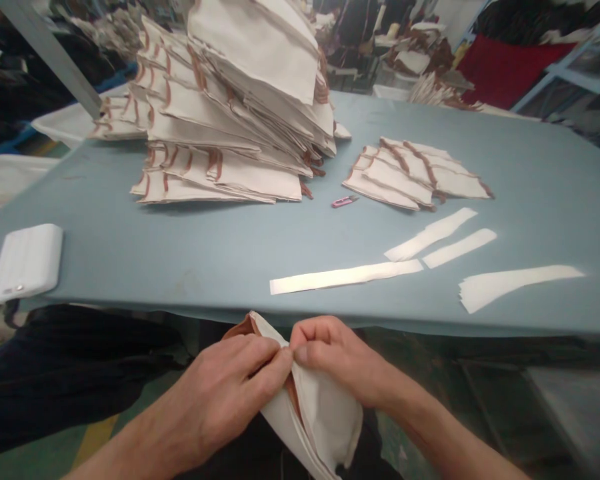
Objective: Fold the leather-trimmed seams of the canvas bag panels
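Just off the table's near edge, a folded white fabric piece [325,407] with brown lining or trim hangs over my lap. Its upper edge is pinched by my left hand [230,380], thumb and fingers pressed together. Close beside it, my right hand [337,357] grips the same edge, and the fingertips of both hands nearly meet. What lies exactly between the fingertips is hidden. A brown strip shows inside the fold between two white layers.
On the blue-grey table [220,253] stands a tall stack of white fabric pieces [240,113]. A smaller pile [415,173], pink thread snips [344,201], cut white strips [345,275], fanned strips [515,280] and a white plastic box [27,260] lie around it.
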Available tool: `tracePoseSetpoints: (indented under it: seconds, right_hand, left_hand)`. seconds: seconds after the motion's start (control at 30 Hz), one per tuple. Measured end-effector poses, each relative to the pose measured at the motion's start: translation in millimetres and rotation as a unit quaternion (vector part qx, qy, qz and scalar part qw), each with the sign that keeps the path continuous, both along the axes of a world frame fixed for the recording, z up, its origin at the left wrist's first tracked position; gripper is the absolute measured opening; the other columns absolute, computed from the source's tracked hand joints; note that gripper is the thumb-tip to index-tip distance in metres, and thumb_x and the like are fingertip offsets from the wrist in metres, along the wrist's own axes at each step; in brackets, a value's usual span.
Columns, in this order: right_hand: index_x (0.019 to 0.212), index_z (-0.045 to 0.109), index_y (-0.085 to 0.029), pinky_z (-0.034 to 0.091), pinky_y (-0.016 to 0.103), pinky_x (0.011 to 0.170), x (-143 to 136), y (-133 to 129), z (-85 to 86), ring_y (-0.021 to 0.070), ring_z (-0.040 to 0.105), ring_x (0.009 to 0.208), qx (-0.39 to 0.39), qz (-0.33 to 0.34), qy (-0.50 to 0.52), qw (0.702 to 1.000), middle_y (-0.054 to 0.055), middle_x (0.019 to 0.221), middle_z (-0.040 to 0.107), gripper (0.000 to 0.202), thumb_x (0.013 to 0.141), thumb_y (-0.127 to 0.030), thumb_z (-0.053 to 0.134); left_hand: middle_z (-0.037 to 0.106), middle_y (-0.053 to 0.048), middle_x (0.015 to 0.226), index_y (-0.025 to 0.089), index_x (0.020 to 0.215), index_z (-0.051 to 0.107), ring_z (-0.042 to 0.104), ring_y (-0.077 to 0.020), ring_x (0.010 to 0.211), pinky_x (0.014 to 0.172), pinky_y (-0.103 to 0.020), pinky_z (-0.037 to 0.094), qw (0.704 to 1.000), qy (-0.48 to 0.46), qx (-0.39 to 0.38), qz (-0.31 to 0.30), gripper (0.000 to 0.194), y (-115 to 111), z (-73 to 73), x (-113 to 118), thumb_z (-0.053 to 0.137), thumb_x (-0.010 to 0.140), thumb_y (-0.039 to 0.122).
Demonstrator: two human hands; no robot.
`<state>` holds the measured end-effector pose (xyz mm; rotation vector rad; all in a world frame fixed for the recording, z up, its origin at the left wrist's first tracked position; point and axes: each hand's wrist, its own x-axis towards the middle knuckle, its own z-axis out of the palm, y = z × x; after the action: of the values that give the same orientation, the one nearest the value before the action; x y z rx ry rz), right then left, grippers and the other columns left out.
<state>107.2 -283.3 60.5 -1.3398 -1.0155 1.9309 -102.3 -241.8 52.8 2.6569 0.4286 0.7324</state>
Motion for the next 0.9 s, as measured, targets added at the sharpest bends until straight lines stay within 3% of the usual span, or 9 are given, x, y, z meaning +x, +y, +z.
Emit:
tracePoseSetpoints:
  seconds: [0.07, 0.17, 0.27, 0.3, 0.4, 0.5, 0.57, 0.8, 0.9]
  right_hand:
    - [0.067, 0.051, -0.019, 0.029, 0.018, 0.049, 2, -2, 4.5, 0.0072, 0.034, 0.053, 0.129, 0.005, -0.071, 0.989, -0.007, 0.058, 0.043, 0.008, 0.072, -0.023, 0.055]
    - [0.065, 0.051, -0.020, 0.031, 0.019, 0.052, 8, -3, 12.2, 0.0074, 0.038, 0.053, 0.340, 0.008, -0.178, 0.923, -0.007, 0.059, 0.046, 0.010, 0.071, -0.011, 0.050]
    - [0.066, 0.053, -0.021, 0.034, 0.021, 0.053, 12, -4, 15.4, 0.0085, 0.041, 0.051, 0.466, 0.010, -0.244, 0.850, -0.006, 0.058, 0.051, 0.015, 0.071, -0.007, 0.050]
    - [0.067, 0.054, -0.021, 0.035, 0.022, 0.054, 13, -4, 15.1, 0.0091, 0.042, 0.051, 0.486, 0.011, -0.260, 0.834, -0.006, 0.057, 0.052, 0.015, 0.071, -0.007, 0.050]
    - [0.068, 0.056, -0.022, 0.038, 0.023, 0.056, 12, -6, 11.8, 0.0105, 0.045, 0.052, 0.508, 0.009, -0.288, 0.812, -0.005, 0.057, 0.054, 0.015, 0.071, -0.008, 0.050]
    - [0.066, 0.055, -0.022, 0.035, 0.023, 0.053, 10, -7, 7.2, 0.0098, 0.042, 0.050, 0.471, 0.006, -0.271, 0.839, -0.006, 0.056, 0.051, 0.013, 0.071, -0.010, 0.051]
    - [0.065, 0.053, -0.021, 0.034, 0.022, 0.052, 7, -7, 5.5, 0.0090, 0.042, 0.050, 0.443, 0.003, -0.251, 0.861, -0.006, 0.057, 0.050, 0.013, 0.071, -0.011, 0.050]
    - [0.068, 0.053, -0.022, 0.037, 0.022, 0.056, 2, -3, 9.3, 0.0087, 0.047, 0.053, 0.475, 0.014, -0.246, 0.845, -0.007, 0.059, 0.054, 0.016, 0.073, -0.007, 0.052]
    - [0.070, 0.053, -0.022, 0.039, 0.023, 0.060, 5, -4, 12.1, 0.0099, 0.050, 0.056, 0.487, 0.031, -0.249, 0.837, -0.005, 0.062, 0.058, 0.017, 0.077, -0.007, 0.054]
  left_hand:
    - [0.074, 0.000, 0.091, 0.023, 0.114, 0.057, 0.071, -0.0138, 0.079, 0.076, -0.020, 0.053, 0.995, -0.032, -0.090, 0.038, 0.028, -5, 3.6, 3, 0.048, 0.096, 0.005]
    - [0.073, 0.004, 0.092, 0.025, 0.103, 0.060, 0.070, -0.0119, 0.080, 0.074, -0.018, 0.052, 0.969, -0.047, -0.222, 0.098, 0.026, -8, 13.2, 7, 0.056, 0.084, 0.007]
    - [0.067, 0.004, 0.076, 0.022, 0.086, 0.063, 0.063, -0.0122, 0.068, 0.064, -0.019, 0.049, 0.955, -0.023, -0.287, 0.071, 0.015, -3, 19.3, 8, 0.049, 0.090, 0.017]
    - [0.063, 0.004, 0.070, 0.021, 0.079, 0.061, 0.060, -0.0117, 0.063, 0.060, -0.019, 0.046, 0.954, -0.012, -0.296, 0.053, 0.023, 0, 18.6, 8, 0.044, 0.095, 0.019]
    - [0.057, 0.004, 0.063, 0.021, 0.070, 0.053, 0.053, -0.0113, 0.058, 0.057, -0.021, 0.041, 0.973, 0.007, -0.230, 0.003, 0.038, 8, 7.5, 7, 0.038, 0.105, 0.019]
    - [0.053, 0.004, 0.060, 0.021, 0.070, 0.049, 0.046, -0.0122, 0.053, 0.052, -0.025, 0.034, 0.997, -0.020, -0.073, -0.005, 0.038, 11, -7.0, 5, 0.040, 0.107, 0.017]
    - [0.051, 0.004, 0.059, 0.022, 0.071, 0.049, 0.044, -0.0130, 0.051, 0.051, -0.027, 0.032, 0.999, -0.040, -0.029, -0.002, 0.039, 11, -11.2, 3, 0.038, 0.108, 0.018]
    - [0.056, 0.005, 0.072, 0.021, 0.077, 0.050, 0.052, -0.0118, 0.068, 0.069, -0.022, 0.041, 0.958, 0.014, -0.284, -0.047, 0.036, 18, 7.5, 3, 0.039, 0.110, 0.031]
    - [0.050, 0.007, 0.069, 0.020, 0.073, 0.048, 0.048, -0.0104, 0.065, 0.065, -0.021, 0.037, 0.944, 0.034, -0.322, -0.065, 0.035, 22, 13.3, 9, 0.049, 0.107, 0.031]
